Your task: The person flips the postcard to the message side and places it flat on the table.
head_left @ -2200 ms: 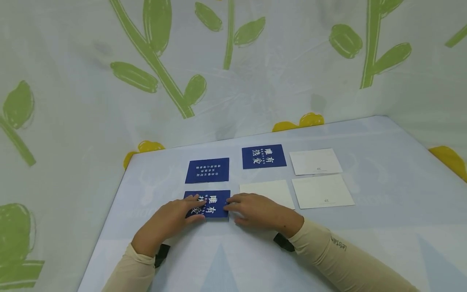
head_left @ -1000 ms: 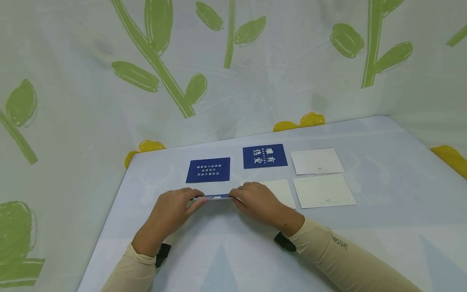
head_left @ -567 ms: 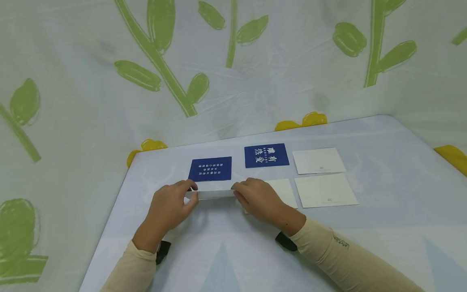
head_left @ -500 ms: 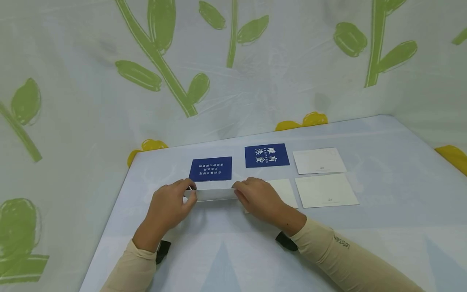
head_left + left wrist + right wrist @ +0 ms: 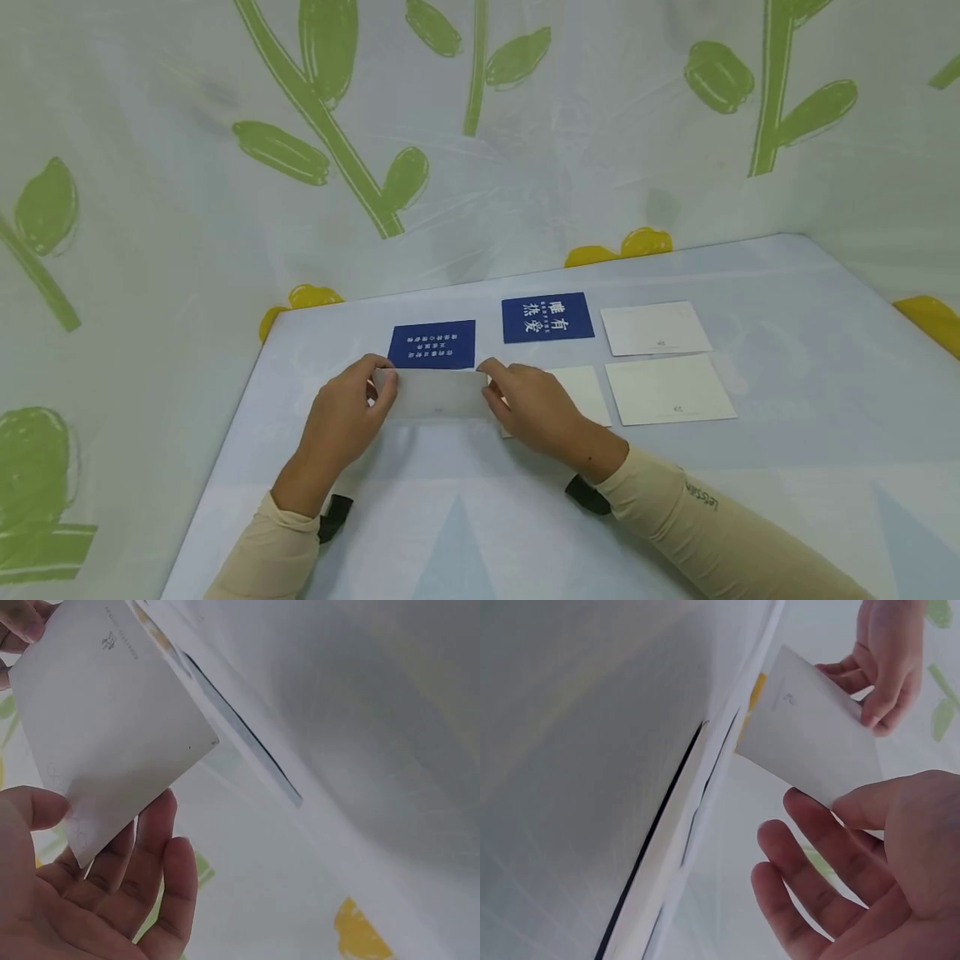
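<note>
Jointly pinched, card between left hand, right hand

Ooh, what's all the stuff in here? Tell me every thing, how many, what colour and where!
tabletop: 1, whitish with pale blue, across the lower head view
wall cloth: 1, pale with green leaf prints and yellow prints, behind the tabletop
held card: 1, pale on the side we see, held up off the tabletop
blue cards: 2, dark blue with white writing, flat, farther off than the held card
white cards: 3, off-white, flat on the right, one partly covered
wrist pieces: 2, black, one at each wrist
sleeves: 2, beige, on the forearms
left hand: 1, bare, pinching the held card's left end
right hand: 1, bare, pinching its right end
</note>
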A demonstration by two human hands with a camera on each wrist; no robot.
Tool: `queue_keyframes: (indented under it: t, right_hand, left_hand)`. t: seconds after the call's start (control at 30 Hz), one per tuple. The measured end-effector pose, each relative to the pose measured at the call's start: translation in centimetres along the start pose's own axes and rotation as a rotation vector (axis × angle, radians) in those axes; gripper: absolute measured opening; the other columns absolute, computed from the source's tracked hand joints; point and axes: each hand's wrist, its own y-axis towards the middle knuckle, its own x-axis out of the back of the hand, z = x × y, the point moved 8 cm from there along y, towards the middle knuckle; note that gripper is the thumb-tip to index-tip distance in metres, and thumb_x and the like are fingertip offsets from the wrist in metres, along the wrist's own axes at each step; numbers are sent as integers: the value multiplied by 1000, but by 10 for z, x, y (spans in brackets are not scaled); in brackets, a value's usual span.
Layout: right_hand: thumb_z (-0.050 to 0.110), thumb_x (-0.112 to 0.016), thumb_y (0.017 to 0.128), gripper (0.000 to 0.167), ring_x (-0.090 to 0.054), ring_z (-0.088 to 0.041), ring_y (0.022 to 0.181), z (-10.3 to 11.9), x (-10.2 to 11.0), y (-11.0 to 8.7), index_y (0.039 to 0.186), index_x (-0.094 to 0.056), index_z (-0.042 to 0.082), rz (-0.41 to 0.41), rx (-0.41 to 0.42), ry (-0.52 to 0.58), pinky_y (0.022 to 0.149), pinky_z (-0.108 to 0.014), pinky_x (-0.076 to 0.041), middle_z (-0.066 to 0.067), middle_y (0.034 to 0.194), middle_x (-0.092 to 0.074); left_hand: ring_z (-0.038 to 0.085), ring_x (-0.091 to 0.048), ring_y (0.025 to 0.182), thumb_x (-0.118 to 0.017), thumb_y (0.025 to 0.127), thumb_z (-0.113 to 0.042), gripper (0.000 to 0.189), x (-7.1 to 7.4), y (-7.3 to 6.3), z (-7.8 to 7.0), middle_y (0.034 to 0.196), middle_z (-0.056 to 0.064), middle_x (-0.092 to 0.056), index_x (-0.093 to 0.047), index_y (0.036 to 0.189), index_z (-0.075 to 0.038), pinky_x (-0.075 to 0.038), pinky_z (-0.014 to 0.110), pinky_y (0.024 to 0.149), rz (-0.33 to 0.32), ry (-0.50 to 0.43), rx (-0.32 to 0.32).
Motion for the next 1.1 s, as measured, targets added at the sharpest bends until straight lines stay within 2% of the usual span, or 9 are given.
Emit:
queue_keyframes:
  t: [0.13,0.3,0.4,0.83,1.1]
  right_hand:
    - [17,-67,96,40,-56,-6,67,-2,0,0,134,-55,17,4,-15,24,59,-17,-46,1,88,-73]
    - [15,-70,93,59,-51,-4,63,-2,-1,0,146,-44,20,18,-13,70,56,-15,-44,4,84,-70]
    - [14,-71,92,64,-50,-4,63,-3,-3,0,148,-40,20,31,-23,104,58,-16,-45,6,82,-67]
    - [15,-72,91,56,-50,-6,65,-3,-8,2,141,-47,22,77,-55,112,57,-18,-44,6,84,-66]
    - [16,-72,91,46,-51,-6,69,-3,-12,2,134,-56,24,104,-54,85,60,-18,-45,7,85,-66]
  left_hand:
    - [17,-58,72,-61,99,-26,25,-1,0,0,83,5,-65,-62,115,-8,-46,25,57,2,0,8]
    - [17,-56,71,-65,96,-27,35,-4,2,1,91,8,-65,-58,126,-9,-46,24,57,17,-1,30]
    - [17,-57,72,-67,95,-26,40,-5,2,2,99,10,-65,-56,130,-10,-46,24,57,30,-8,45]
    - [17,-56,73,-77,88,-23,50,-5,0,1,105,10,-60,-55,131,-8,-46,21,55,16,-21,19]
    - [17,-53,73,-80,85,-27,54,-9,0,4,109,11,-58,-57,130,-9,-45,22,58,59,-28,38]
